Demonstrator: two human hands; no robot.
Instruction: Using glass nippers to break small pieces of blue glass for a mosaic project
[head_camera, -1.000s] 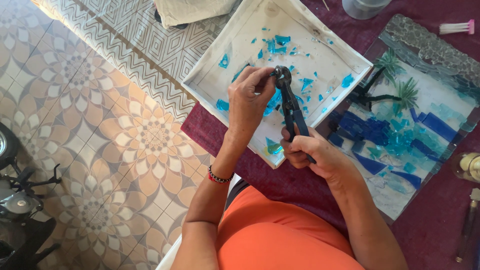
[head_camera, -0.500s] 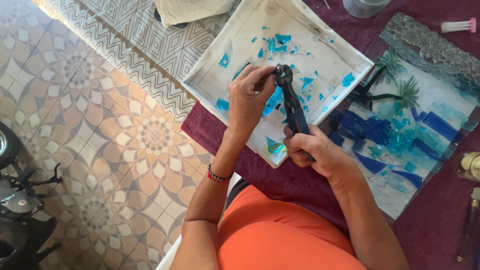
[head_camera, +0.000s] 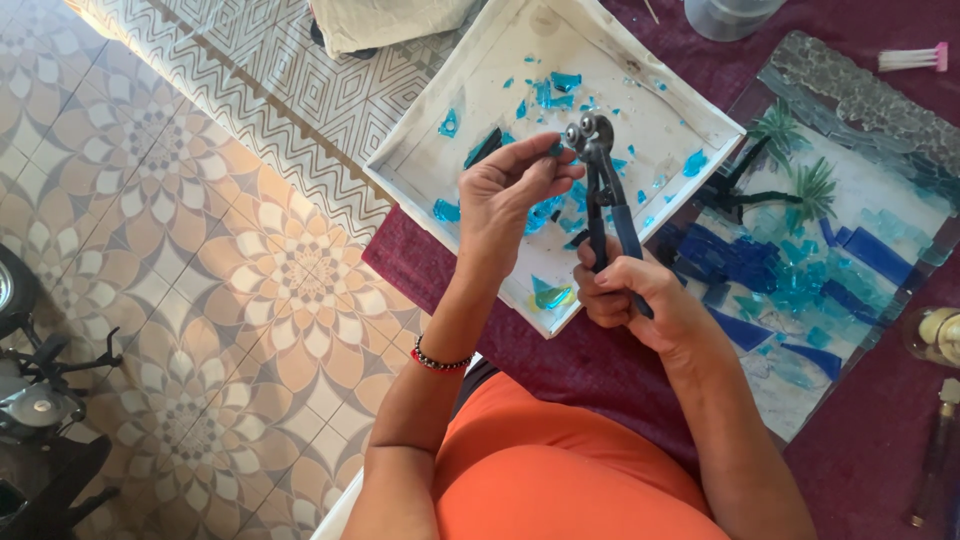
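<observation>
We see the left hand (head_camera: 510, 190) pinching a small blue glass piece (head_camera: 556, 148) at the wheeled nippers (head_camera: 598, 170), whose blue handles the right hand (head_camera: 625, 295) squeezes shut, all held above the white tray (head_camera: 480, 60).

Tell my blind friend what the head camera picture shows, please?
A left hand holds a small blue glass piece at the wheeled nippers gripped by the right hand, over a white tray of blue shards. A blue glass mosaic lies beside it.
</observation>
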